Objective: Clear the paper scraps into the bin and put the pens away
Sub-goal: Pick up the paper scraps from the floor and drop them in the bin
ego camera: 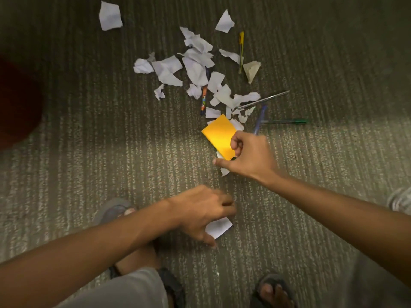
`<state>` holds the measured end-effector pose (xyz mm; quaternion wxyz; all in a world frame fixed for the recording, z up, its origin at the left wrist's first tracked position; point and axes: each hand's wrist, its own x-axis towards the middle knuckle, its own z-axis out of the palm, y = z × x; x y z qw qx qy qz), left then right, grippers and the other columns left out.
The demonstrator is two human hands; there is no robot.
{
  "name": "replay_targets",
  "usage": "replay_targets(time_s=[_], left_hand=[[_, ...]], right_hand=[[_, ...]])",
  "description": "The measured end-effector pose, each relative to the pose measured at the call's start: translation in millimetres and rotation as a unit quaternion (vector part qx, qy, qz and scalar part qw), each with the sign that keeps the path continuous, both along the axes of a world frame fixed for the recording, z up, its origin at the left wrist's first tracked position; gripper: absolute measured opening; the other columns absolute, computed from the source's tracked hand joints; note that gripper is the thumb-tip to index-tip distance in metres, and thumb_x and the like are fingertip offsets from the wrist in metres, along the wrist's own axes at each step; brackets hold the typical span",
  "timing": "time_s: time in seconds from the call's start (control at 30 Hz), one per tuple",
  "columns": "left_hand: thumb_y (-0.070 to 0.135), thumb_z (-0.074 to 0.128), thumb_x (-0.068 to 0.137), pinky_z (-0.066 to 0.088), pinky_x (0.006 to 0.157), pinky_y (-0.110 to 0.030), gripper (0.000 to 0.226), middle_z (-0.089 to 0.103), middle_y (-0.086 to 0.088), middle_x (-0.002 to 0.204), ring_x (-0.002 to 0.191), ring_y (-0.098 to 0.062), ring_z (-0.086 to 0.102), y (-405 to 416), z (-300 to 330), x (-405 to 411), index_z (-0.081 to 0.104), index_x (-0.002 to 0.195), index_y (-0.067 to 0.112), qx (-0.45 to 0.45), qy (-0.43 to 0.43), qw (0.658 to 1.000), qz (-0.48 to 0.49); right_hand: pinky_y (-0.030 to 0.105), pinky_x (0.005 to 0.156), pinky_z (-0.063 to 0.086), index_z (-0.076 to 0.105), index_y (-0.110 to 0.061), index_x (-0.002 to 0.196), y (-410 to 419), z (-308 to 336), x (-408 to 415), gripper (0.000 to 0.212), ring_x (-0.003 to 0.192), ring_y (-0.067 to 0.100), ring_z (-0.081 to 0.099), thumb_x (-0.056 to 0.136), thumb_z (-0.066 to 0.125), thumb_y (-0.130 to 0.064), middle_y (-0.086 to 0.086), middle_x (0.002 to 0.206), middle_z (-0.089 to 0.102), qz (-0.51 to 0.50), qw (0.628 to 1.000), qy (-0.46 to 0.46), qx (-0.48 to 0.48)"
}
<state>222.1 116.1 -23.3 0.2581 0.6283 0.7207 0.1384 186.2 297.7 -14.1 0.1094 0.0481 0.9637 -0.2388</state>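
Several torn white paper scraps (pixel 195 70) lie scattered on the carpet ahead of me, with pens among them: a yellow pen (pixel 241 50), an orange patterned pen (pixel 204 98), a silver pen (pixel 264 100), a blue pen (pixel 259 120) and a green pen (pixel 287 121). My right hand (pixel 249 154) pinches the near corner of a yellow notepad (pixel 219 134) between thumb and curled fingers, with small white scraps under it. My left hand (pixel 200 210), blurred, hovers with spread fingers over one white scrap (pixel 219 226) that lies flat on the floor, partly covered.
The floor is ribbed grey-green carpet (pixel 111 152). A dark red rounded object (pixel 17 103) sits at the left edge. A lone scrap (pixel 110 16) lies at the far left of the pile. My sandalled feet (pixel 272 292) are at the bottom.
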Motion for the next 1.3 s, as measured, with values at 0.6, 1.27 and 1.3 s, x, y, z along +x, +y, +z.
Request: replay_targets(time_s=[0.6, 1.27, 1.3], left_hand=[[0.023, 0.073, 0.08, 0.053, 0.074, -0.028, 0.032, 0.073, 0.002, 0.105, 0.089, -0.008, 0.065, -9, -27, -41, 0.067, 0.111, 0.02, 0.014, -0.191, 0.932, 0.307], [-0.011, 0.056, 0.088, 0.062, 0.063, -0.033, 0.016, 0.065, -0.011, 0.089, 0.076, -0.021, 0.066, -6, 11, -86, 0.065, 0.092, 0.002, 0.197, -0.511, 0.63, 0.551], [-0.01, 0.056, 0.088, 0.063, 0.068, -0.034, 0.016, 0.067, -0.013, 0.093, 0.08, -0.023, 0.067, -6, 13, -88, 0.066, 0.094, 0.002, 0.203, -0.535, 0.605, 0.553]], right_hand=[[0.002, 0.047, 0.037, 0.055, -0.025, 0.076, 3, -3, -12, 0.035, 0.056, -0.005, 0.054, 0.057, 0.084, -0.022, -0.012, 0.066, 0.062, -0.2, 0.972, 0.024, -0.123], [0.021, 0.066, 0.058, 0.057, -0.017, 0.089, 4, 63, -36, 0.025, 0.076, 0.013, 0.068, 0.075, 0.069, 0.0, 0.003, 0.089, 0.071, -0.206, 0.72, -0.21, -0.628], [0.022, 0.065, 0.058, 0.057, -0.016, 0.088, -2, 57, -35, 0.024, 0.075, 0.013, 0.067, 0.078, 0.067, 0.004, 0.006, 0.088, 0.069, -0.19, 0.747, -0.206, -0.603]])
